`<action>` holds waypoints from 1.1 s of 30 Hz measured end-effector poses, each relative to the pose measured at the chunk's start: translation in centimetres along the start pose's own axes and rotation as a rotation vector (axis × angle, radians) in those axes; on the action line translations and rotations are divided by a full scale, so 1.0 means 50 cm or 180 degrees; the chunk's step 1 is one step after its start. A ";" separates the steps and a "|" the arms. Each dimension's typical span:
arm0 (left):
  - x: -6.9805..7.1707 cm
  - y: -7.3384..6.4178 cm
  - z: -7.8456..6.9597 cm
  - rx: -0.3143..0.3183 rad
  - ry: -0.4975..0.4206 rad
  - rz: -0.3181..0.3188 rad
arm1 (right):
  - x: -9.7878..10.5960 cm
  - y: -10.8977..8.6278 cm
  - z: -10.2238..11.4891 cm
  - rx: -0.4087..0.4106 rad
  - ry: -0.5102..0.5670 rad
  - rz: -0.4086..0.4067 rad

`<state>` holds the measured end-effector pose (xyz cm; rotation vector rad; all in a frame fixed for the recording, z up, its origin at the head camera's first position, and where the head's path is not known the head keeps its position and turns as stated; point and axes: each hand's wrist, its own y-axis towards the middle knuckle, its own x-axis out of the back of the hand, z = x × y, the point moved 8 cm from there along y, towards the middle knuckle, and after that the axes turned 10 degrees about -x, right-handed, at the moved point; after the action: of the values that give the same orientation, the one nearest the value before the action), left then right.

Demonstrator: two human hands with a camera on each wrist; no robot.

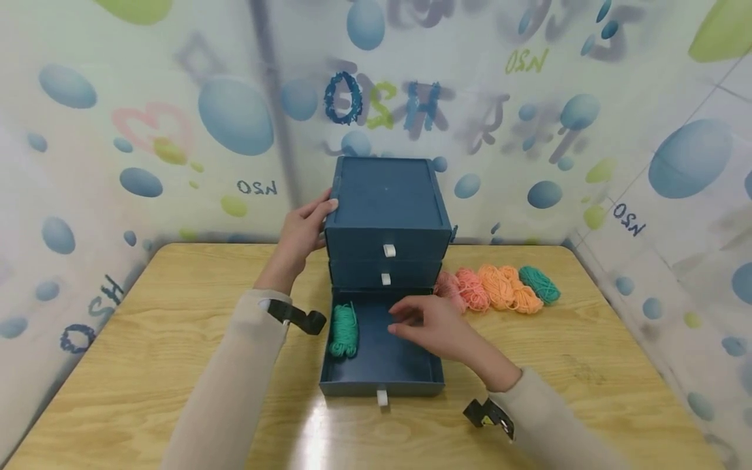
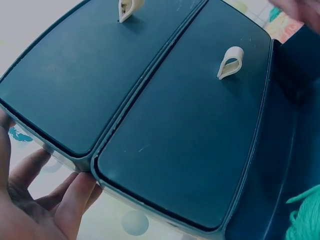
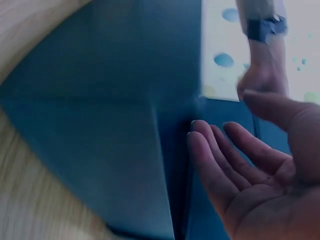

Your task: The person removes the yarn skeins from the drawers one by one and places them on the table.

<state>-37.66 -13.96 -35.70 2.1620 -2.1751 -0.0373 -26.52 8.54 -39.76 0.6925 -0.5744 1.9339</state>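
A dark blue drawer cabinet (image 1: 384, 196) stands on the table, its two upper drawers closed and its bottom drawer (image 1: 390, 362) pulled out. Inside that drawer, along its left wall, lies a green skein of yarn (image 1: 344, 331). My left hand (image 1: 301, 234) rests against the cabinet's left side, thumb near the top edge; in the left wrist view its fingers (image 2: 75, 200) touch the side wall. Over the right part of the pulled-out drawer hovers my right hand (image 1: 437, 326), fingers loosely bent. The right wrist view shows nothing in that hand (image 3: 250, 185).
To the right of the cabinet, several yarn skeins lie in a row: pink ones (image 1: 472, 289), orange ones (image 1: 498, 286) and a green one (image 1: 539, 284). White loop tabs (image 1: 382, 397) mark the drawer fronts. A patterned wall covering (image 1: 235, 117) stands behind the wooden table (image 1: 205, 281).
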 end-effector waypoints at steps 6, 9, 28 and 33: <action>-0.002 0.003 0.002 0.0017 -0.0031 -0.0008 | -0.052 0.040 0.025 -0.0047 -0.0211 0.0217; -0.001 0.004 0.003 0.0016 -0.0007 -0.0012 | -0.070 0.059 0.035 -0.0057 -0.0299 0.0268; -0.002 0.000 0.000 -0.0019 0.0002 0.0020 | -0.130 0.108 0.036 -0.0158 -0.0501 0.0328; -0.001 0.002 0.002 -0.0017 0.0012 0.0025 | -0.142 0.109 0.036 -0.0136 -0.0516 0.0303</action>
<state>-37.76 -13.91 -35.79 2.1491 -2.1788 -0.0384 -28.40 0.57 -43.79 0.8124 -0.7590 1.9586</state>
